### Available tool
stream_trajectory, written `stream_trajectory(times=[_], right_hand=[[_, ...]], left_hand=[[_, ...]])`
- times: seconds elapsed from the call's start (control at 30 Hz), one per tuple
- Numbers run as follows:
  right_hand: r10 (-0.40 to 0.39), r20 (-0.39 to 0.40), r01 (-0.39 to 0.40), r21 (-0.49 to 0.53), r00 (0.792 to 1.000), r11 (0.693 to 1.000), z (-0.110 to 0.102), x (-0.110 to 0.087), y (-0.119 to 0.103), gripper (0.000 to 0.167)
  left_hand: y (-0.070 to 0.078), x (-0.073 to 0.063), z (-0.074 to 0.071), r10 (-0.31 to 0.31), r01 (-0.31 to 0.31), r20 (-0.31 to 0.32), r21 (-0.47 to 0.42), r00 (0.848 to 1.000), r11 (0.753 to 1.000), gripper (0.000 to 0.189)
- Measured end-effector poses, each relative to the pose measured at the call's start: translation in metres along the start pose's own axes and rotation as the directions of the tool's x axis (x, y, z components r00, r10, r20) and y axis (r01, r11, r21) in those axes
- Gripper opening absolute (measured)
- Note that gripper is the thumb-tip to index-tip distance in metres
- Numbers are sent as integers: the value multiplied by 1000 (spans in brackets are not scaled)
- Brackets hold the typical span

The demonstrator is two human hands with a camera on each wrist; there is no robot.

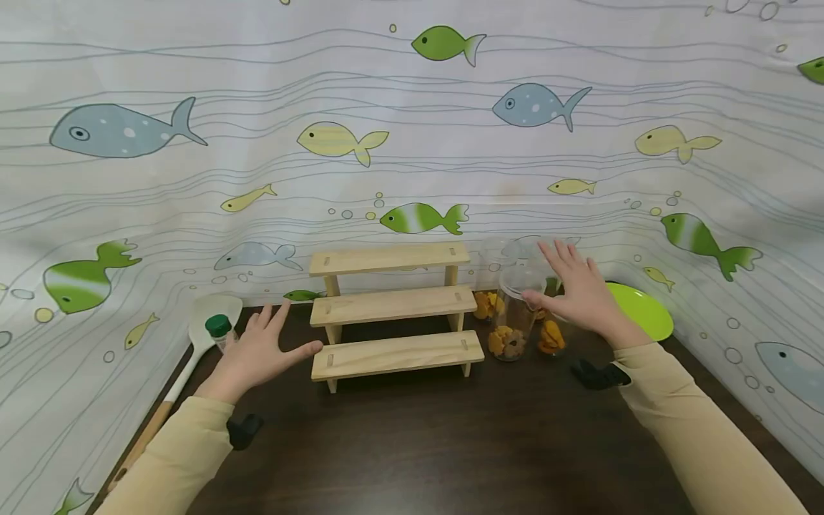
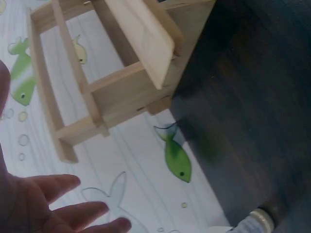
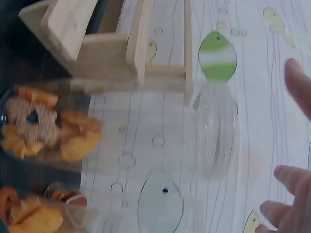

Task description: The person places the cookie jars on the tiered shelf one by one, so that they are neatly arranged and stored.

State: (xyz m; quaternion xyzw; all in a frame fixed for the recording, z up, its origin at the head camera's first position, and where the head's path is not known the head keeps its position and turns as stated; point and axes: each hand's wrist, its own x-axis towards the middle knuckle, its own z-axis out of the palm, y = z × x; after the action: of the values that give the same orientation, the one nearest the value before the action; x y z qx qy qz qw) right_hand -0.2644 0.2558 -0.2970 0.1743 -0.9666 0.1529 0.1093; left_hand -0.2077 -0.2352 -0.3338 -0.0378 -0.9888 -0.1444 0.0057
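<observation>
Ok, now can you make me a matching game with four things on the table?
Things:
1. shelf
2. jars
3. plate
4. bottle

Clues:
A. lime green
B. dark green cap
C. three wooden steps
D. see-through, with orange pieces inside

Pairs: 1-C, 2-D, 3-A, 4-B

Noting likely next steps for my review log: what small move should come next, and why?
Probably ease the right hand in to grip the front clear jar. That hand is open and holds nothing, the jar's top is close to it, and the jar stands upright beside the wooden rack.
</observation>
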Motion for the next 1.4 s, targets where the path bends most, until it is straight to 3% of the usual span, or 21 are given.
stream_trajectory(times=[0.17, 0.27, 0.43, 0.53, 0.67, 0.77, 0.93, 1.27, 1.4], right_hand=[[-4, -47, 10, 129, 999, 992, -5, 3, 19, 86], [40, -36, -31, 221, 999, 975, -7, 5, 30, 84], [150, -16, -135, 350, 988, 927, -7, 10, 50, 81], [164, -51, -127, 424, 985, 897, -6, 13, 64, 78], [163, -83, -97, 516, 983, 851, -6, 20, 78, 75], [185, -53, -125, 553, 981, 824, -4, 28, 86, 75], [195, -19, -152, 557, 981, 817, 1, 42, 96, 77], [211, -5, -167, 595, 978, 786, 11, 54, 111, 80], [197, 19, -166, 618, 980, 768, 12, 60, 111, 80]], left_hand=[[-5, 6, 5, -15, 20, 54, -92, 998, 996, 106], [-9, 9, 10, -36, 43, 62, -114, 997, 992, 102], [-14, 17, 20, -54, 66, 87, -148, 995, 987, 81], [-13, 24, 28, -79, 106, 138, -200, 987, 974, 65], [-13, 31, 39, -140, 203, 214, -313, 967, 928, 47], [-15, 35, 46, -160, 253, 249, -403, 955, 880, 40], [-16, 42, 53, -159, 284, 278, -502, 947, 816, 38], [-13, 43, 60, -192, 363, 343, -555, 919, 748, 33], [-13, 44, 63, -200, 372, 345, -561, 917, 739, 32]])
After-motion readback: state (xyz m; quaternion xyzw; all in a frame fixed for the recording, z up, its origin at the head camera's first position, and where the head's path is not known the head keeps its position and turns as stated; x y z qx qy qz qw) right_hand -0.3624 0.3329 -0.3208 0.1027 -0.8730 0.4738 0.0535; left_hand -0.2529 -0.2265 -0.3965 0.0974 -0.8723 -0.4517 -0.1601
